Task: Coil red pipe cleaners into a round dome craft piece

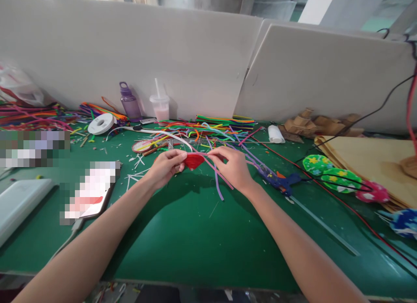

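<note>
Between my hands, above the green table, is a red fan-shaped piece [194,161] that looks made of pipe cleaners. My left hand [169,165] pinches it at its left edge, thumb on top. A pink pipe cleaner [223,176] runs along its upper edge and sticks out below my right hand [232,165], whose thumb and fingertips are closed on it near the red piece's right corner. A purple pipe cleaner [217,186] hangs just behind my right fingers. Whether it is held too, I cannot tell.
A blue glue gun [283,182] with a long clear stick lies right of my right hand. Loose pipe cleaners [224,136] spread behind my hands. A purple bottle [130,104], a lidded cup [160,108] and a white spool [102,123] stand farther back. A phone [97,188] lies left.
</note>
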Demonstrator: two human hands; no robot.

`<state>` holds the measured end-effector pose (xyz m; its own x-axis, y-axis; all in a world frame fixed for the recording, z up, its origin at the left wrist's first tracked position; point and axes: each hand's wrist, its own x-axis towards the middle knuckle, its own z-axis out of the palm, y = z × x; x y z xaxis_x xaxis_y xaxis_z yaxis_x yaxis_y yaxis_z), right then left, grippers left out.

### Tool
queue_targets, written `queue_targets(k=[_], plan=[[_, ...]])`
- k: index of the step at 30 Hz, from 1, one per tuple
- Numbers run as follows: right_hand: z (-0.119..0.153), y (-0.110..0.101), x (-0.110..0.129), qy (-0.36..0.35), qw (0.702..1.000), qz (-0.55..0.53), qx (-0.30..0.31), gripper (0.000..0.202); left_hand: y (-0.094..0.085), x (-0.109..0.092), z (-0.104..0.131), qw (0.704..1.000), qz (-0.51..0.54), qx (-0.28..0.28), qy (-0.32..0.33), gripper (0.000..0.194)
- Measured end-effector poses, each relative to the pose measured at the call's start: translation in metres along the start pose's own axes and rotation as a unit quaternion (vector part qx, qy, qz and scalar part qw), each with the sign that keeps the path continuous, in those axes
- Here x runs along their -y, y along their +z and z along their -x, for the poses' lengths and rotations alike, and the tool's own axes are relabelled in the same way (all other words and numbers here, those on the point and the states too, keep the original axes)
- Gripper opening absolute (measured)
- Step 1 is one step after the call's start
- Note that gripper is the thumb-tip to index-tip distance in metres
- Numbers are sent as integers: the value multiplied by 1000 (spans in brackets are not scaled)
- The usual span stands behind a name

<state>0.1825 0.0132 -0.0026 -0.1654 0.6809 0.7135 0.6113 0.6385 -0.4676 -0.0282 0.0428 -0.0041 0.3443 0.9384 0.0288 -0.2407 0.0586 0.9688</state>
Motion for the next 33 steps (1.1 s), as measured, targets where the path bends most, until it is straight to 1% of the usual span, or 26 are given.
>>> queue_targets(k=[6,10,13,18,23,26,30,33], plan=[[-6,-13,-3,-85,992,61,-71,12,-2,-1,-1,999,46,16,20,32],[-9,-19,-5,-102,983,74,-132,11,-1,-1,1,998,15,45,32,30],[-10,-21,-5,-105,981,81,-145,10,-1,0,2,998,-12,60,35,29],[-10,-22,-6,-108,979,77,-157,10,-3,2,0,998,-29,55,21,27],[-11,-22,-5,-114,977,82,-161,10,-3,3,-1,998,-26,46,17,28],[-10,-22,-3,-118,978,77,-153,10,-2,2,-1,1000,-9,12,26,30],[-8,-19,0,-119,984,67,-110,11,-2,0,-2,997,37,-41,53,30],[-6,-16,0,-99,990,68,-71,13,-2,-1,-3,993,90,-42,60,29]])
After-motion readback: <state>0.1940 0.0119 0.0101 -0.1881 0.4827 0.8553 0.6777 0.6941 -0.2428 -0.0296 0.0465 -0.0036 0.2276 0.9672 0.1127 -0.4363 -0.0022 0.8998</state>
